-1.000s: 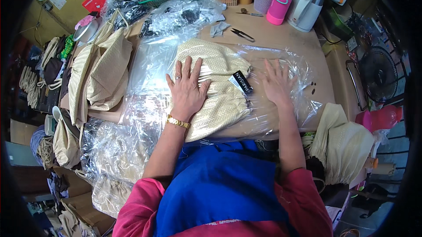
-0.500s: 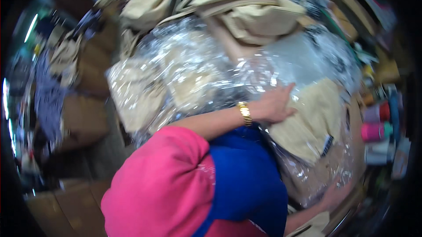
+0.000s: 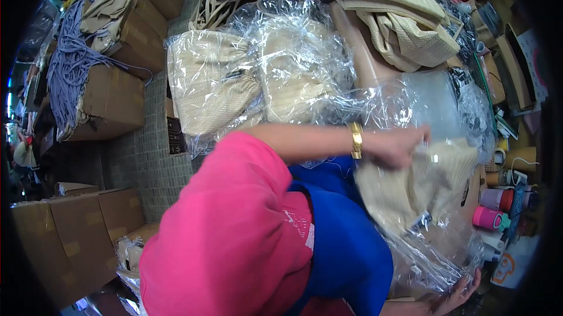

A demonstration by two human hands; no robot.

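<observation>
Left hand [image 3: 393,149] has changed from lying flat with spread fingers on the cream fabric piece [image 3: 384,193] to a raised, bent position at its upper edge. Right hand [image 3: 454,299] has gone from lying flat on the clear film [image 3: 437,257] to the film's outer end. Camera direction has also swung toward the person's left.

Head view, left hand: fingers appear curled toward the palm; motion blur prevents confirming a grip.

Head view, right hand: fingers are bent and slightly apart beside the gathered film end. Whether they pinch the film cannot be determined.

Head view, workpiece: the cream fabric piece lies on the worktable [image 3: 359,49], in front of the blue apron [image 3: 346,234], within or beneath the film. It is creased, with a dark tag [image 3: 421,220] near its gathered edge.

Head view, progress: a wrapped cream piece [image 3: 205,90] and a heap of film-covered pieces [image 3: 296,70] lie to the left; these appear complete. The piece at hand appears partly processed, since its film is loose and bunched. Unwrapped cream bags [image 3: 404,26] at the table's far side appear untreated. The total quantity cannot be determined.
</observation>
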